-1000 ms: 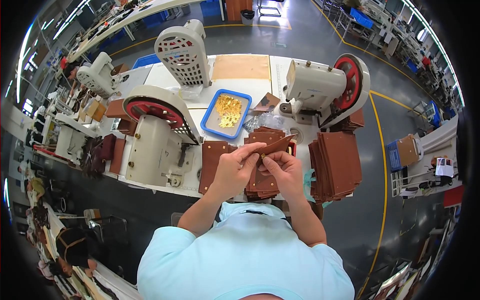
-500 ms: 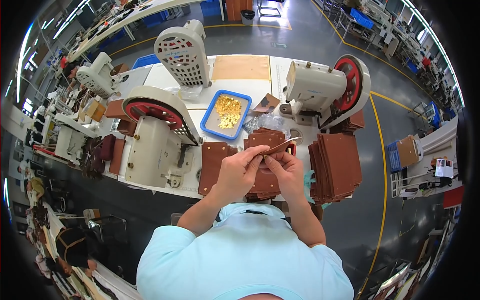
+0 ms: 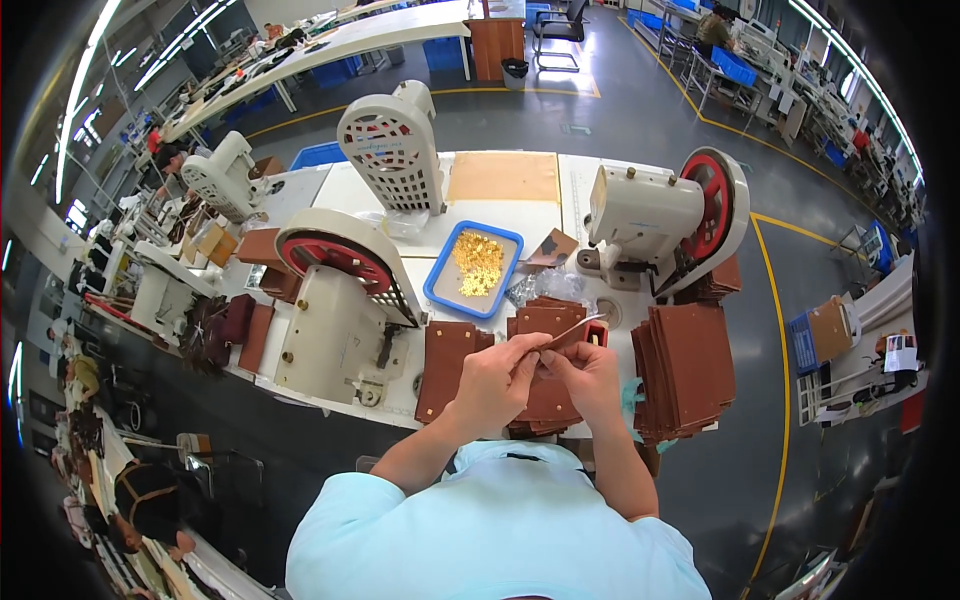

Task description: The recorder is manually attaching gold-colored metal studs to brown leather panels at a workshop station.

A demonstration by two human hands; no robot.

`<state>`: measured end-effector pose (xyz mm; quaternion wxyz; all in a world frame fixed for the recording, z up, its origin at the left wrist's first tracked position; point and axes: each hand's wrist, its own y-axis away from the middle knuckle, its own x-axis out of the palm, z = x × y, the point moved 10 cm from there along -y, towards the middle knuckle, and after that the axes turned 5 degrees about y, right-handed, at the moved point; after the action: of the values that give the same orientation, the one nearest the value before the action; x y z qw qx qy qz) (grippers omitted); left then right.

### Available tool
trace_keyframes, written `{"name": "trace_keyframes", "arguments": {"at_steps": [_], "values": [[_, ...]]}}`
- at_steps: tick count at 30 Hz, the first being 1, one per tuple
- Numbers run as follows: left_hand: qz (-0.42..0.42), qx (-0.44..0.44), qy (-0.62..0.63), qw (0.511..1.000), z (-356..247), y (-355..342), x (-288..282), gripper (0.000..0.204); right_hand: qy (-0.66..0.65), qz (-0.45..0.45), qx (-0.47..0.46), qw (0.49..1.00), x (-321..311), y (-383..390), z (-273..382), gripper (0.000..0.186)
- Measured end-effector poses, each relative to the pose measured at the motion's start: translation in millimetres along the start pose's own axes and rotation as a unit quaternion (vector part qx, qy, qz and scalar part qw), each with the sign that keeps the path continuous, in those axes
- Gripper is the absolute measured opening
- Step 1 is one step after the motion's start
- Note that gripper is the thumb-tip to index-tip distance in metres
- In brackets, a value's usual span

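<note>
Both hands pinch a brown leather piece [image 3: 568,336], tilted so its pale edge shows, above a stack of brown leather pieces [image 3: 546,402]. My left hand [image 3: 496,378] closes its thumb and fingers on the leather's near left edge. Right beside it, my right hand [image 3: 588,380] grips the same edge, with the two thumbs close together. Whether a small metal piece sits between the fingertips is hidden. Beyond the hands, a blue-rimmed tray [image 3: 432,283] contains many small gold-coloured metal pieces [image 3: 478,264].
Leather stacks lie at left [image 3: 448,370] and right [image 3: 685,365]. A cream machine with a red wheel [image 3: 335,320] flanks the left side; another machine [image 3: 650,210] stands at the far right. Clear plastic bags [image 3: 550,288] and a red container [image 3: 597,333] sit beyond the hands.
The whole view has shifted, so the bench sits lower and farther right in the picture. Both hands keep hold of the leather piece; a gold-coloured bit seen at the fingertips earlier no longer shows.
</note>
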<state>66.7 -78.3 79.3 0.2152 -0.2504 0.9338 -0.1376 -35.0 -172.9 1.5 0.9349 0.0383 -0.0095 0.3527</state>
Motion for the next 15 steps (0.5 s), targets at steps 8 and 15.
{"name": "trace_keyframes", "arguments": {"at_steps": [8,15], "values": [[0.012,-0.033,0.061,0.998,1,1,1,0.023,0.022,-0.009,0.019,1.0,-8,2,-5,0.022],[0.039,-0.109,0.204,0.972,38,-2,15,0.027,0.033,-0.018,0.025,0.999,-11,9,-7,0.025]]}}
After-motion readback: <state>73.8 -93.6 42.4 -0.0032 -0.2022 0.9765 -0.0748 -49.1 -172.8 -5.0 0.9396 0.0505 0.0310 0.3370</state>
